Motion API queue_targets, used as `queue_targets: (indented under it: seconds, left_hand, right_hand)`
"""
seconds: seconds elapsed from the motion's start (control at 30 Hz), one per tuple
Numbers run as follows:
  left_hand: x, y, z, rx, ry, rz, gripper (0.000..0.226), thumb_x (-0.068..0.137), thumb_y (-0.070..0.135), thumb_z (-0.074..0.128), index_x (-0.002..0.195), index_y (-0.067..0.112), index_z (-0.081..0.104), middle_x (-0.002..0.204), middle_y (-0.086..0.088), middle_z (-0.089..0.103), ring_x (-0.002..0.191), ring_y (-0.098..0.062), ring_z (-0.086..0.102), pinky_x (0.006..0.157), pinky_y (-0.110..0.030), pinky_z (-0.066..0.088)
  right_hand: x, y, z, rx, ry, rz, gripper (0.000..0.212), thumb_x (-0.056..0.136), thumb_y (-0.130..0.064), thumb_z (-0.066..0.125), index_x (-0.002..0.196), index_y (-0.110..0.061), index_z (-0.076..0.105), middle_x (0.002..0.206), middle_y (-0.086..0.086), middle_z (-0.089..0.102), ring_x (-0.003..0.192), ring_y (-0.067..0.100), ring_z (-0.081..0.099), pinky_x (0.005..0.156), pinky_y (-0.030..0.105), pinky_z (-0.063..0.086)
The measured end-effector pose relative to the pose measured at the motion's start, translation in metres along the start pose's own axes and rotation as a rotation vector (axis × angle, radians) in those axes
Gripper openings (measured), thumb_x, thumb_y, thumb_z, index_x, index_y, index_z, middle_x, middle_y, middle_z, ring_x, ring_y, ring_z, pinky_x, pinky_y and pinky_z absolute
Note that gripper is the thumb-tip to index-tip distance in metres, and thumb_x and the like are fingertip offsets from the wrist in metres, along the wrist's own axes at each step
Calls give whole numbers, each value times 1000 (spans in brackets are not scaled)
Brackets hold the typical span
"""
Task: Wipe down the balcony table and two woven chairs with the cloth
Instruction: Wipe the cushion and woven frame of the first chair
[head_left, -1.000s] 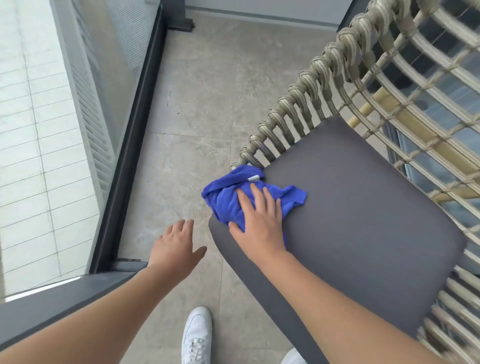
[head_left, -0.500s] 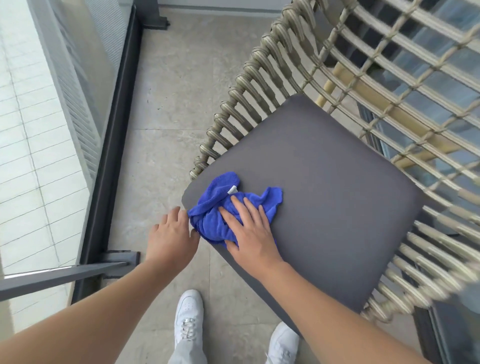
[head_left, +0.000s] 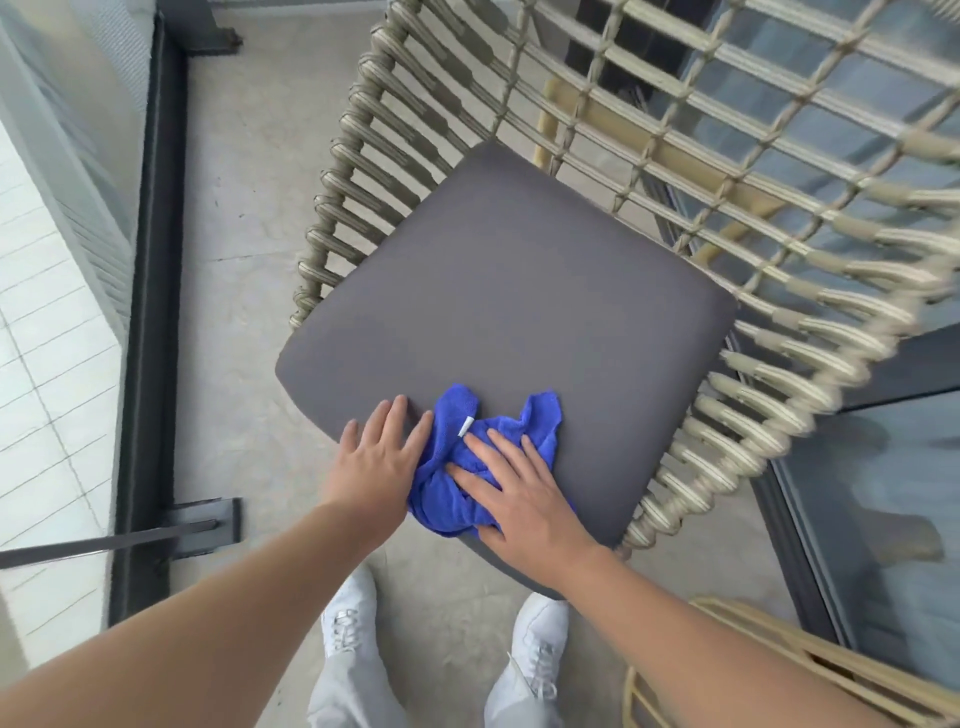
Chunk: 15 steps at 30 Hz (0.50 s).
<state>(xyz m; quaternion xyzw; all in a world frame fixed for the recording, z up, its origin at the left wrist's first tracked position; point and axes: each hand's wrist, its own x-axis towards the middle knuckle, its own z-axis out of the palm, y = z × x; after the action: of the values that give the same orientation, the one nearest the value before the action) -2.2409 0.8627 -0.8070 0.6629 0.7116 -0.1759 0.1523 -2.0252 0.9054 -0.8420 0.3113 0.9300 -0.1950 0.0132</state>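
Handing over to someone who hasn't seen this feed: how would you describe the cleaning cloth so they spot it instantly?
Start at the woven chair with the dark grey seat cushion. At the cushion's near edge lies the cloth, pressed flat under the right hand, with the left hand beside it. It is the only bright blue, crumpled thing here, with a small white tag.

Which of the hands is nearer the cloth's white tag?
Right. The right hand presses on the blue cloth, fingertips just below the white tag; the left hand rests on the seat cushion beside it.
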Motion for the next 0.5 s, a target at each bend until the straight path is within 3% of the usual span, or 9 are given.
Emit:
queue_targets:
  seconds: [0.1,0.27,0.4,0.5]
  left_hand:
    - [0,14,-7,71,-16,52,85,96,24,56,163,28,4,168,-14,3,156,-31,7,121,-49,21]
    - [5,27,-12,45,24,83,73,96,36,59,161,27,25,166,-14,21,153,-32,22,116,-53,31]
    - [18,39,-21,42,-41,76,82,100,54,49,163,28,3,169,-12,0,156,-30,3,123,-51,18]
    - [29,51,-29,38,-37,75,87,98,62,47,162,27,-1,168,-11,-6,156,-31,-2,123,-51,17]
  right_hand:
    - [-25,11,-3,-1,6,1,67,85,-40,46,152,-34,47,168,0,30,155,28,28,125,56,24]
    - [-65,26,-7,-43,37,-7,70,79,-41,53,149,-33,52,165,1,37,153,28,32,124,53,16]
    - [-93,31,0,-99,35,27,74,77,-40,58,151,-34,49,166,0,34,154,28,31,124,54,18]
    - [-101,34,5,-126,43,71,73,81,-42,57,152,-33,46,166,0,34,153,27,33,122,55,23]
